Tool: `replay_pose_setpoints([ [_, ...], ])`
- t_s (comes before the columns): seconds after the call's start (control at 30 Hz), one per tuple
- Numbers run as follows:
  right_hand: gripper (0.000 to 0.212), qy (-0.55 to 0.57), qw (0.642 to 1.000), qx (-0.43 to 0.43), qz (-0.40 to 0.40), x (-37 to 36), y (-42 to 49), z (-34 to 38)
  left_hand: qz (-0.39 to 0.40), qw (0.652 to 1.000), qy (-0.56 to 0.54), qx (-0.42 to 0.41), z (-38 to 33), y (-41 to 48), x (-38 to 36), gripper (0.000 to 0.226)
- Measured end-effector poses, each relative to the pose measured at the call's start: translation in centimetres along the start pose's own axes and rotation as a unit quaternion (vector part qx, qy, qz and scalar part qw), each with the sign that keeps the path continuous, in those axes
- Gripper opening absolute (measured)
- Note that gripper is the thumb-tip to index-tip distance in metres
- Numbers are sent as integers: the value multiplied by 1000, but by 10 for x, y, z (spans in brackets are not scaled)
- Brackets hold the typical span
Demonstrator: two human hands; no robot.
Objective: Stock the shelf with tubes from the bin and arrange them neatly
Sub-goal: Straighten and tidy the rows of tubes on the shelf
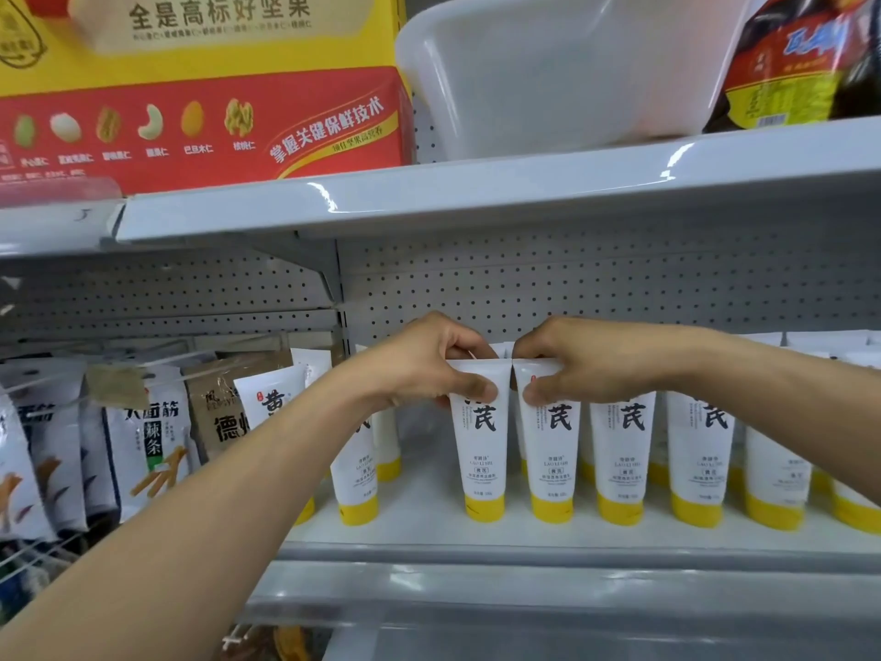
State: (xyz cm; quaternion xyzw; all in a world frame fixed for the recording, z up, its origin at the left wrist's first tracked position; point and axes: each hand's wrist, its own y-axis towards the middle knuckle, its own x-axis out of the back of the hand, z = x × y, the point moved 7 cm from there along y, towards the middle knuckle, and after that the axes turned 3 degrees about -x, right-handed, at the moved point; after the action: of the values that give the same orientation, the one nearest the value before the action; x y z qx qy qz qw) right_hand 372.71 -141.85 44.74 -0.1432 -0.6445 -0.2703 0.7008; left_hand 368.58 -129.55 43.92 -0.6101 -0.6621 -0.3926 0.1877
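Squaring up the front row is, we judge, the step in hand. Nearest us runs the front edge of the shelf (524, 551), and just behind it tubes stand on their yellow caps. Our left hand (429, 364) pinches the crimped top of the left tube (481, 450); our right hand (567, 369) pinches the top of the right tube (553, 465) likewise. Both tubes stand side by side near the middle of that front edge. To do this well we would keep both caps flat on the shelf, turn the labels outward and match the spacing of the row of tubes (619, 455) toward the right end. Gripped so high, a tube could tip forward over the edge under a hard push, so small slides seem safer. Open room lies leftward: a gap separates the left tube from the lone tube (357, 489) beyond it. Behind, more tubes crowd the second row, leaving little room backward. Farther off stands the pegboard (619, 279), and the upper shelf (476, 193) overhead carries the white bin (548, 73).
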Motion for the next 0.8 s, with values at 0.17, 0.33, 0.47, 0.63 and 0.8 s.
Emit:
replay_pose_setpoints([
  [0.17,15,12,1000,0,-24,8,0,-1,-43,996,73,-7,-11,-14,24,26],
  [0.33,16,37,992,25,-121,43,-1,13,-146,975,167,-22,-18,-42,99,13],
  [0.47,14,34,992,21,-122,50,16,25,-88,972,215,19,2,-41,122,18],
  [0.63,22,14,998,27,-57,42,50,36,20,966,252,56,32,-22,116,29],
  [0.8,20,7,1000,17,1,29,81,34,66,955,284,62,50,-7,109,25],
])
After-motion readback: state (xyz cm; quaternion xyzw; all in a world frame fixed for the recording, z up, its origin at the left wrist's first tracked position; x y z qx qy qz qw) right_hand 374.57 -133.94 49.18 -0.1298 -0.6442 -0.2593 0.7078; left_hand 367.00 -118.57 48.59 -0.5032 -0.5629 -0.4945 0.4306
